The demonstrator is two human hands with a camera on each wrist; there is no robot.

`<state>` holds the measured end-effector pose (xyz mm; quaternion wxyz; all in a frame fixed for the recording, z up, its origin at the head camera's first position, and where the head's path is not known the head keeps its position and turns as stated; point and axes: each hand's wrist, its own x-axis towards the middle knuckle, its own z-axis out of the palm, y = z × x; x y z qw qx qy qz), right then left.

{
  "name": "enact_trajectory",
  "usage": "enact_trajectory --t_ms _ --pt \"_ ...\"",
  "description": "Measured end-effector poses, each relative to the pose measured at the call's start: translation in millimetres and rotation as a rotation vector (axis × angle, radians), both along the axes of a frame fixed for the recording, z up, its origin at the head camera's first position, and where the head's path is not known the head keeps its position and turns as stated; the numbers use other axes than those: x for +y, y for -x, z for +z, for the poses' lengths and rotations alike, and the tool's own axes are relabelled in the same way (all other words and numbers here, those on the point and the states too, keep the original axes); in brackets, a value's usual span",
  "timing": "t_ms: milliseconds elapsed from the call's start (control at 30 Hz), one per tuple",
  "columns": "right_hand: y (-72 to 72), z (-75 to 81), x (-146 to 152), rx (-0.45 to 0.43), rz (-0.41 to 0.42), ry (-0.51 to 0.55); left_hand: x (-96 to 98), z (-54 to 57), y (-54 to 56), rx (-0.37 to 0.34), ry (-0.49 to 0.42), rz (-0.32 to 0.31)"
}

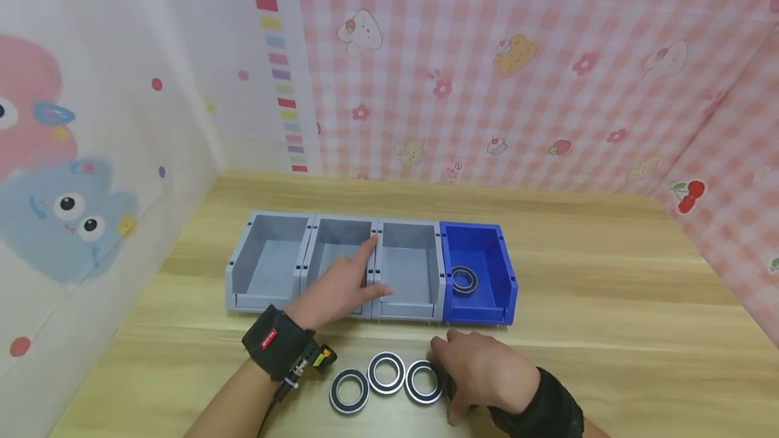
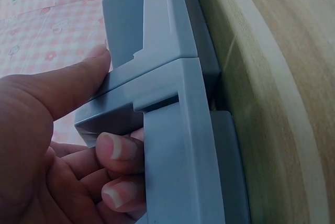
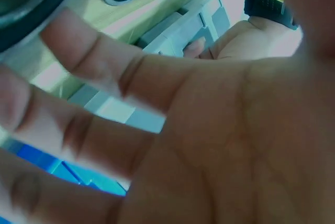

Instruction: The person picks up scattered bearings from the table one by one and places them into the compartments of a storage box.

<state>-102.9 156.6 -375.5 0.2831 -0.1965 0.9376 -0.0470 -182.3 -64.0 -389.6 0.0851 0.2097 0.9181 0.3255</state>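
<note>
My left hand (image 1: 341,286) lies over the grey bins, its index finger extended along the divider between the second grey bin (image 1: 325,227) and the third grey bin (image 1: 406,269). The thumb sticks out over the third bin; in the left wrist view, other fingertips (image 2: 123,148) bend loosely inside a bin. My right hand (image 1: 487,367) arches over a dark object, mostly hidden, at the right end of a row of bearings (image 1: 425,382). In the right wrist view its fingers are spread, one fingertip close to a bearing (image 3: 39,12); contact is unclear.
A blue bin (image 1: 487,313) with one bearing (image 1: 464,280) in it closes the row on the right. Another grey bin (image 1: 268,269) stands at the left end. Two more bearings, the left one (image 1: 349,391) and the middle one (image 1: 386,373), lie on the wooden table (image 1: 608,303).
</note>
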Motion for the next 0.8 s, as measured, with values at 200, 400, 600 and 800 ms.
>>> enact_trajectory --t_ms 200,400,600,800 --pt "-11.8 -7.4 0 0.07 0.025 0.008 0.5 -6.8 -9.9 0.001 0.005 -0.006" --pt "-8.2 -11.2 1 0.09 0.064 0.038 2.9 -9.1 -9.7 0.012 0.016 -0.042" --pt "0.8 -1.4 5 0.13 0.125 -0.002 5.8 -11.2 -8.8 0.041 0.01 -0.057" --pt "8.9 20.8 -2 0.238 0.248 0.131 2.7 -8.9 -5.8 0.076 -0.01 -0.046"
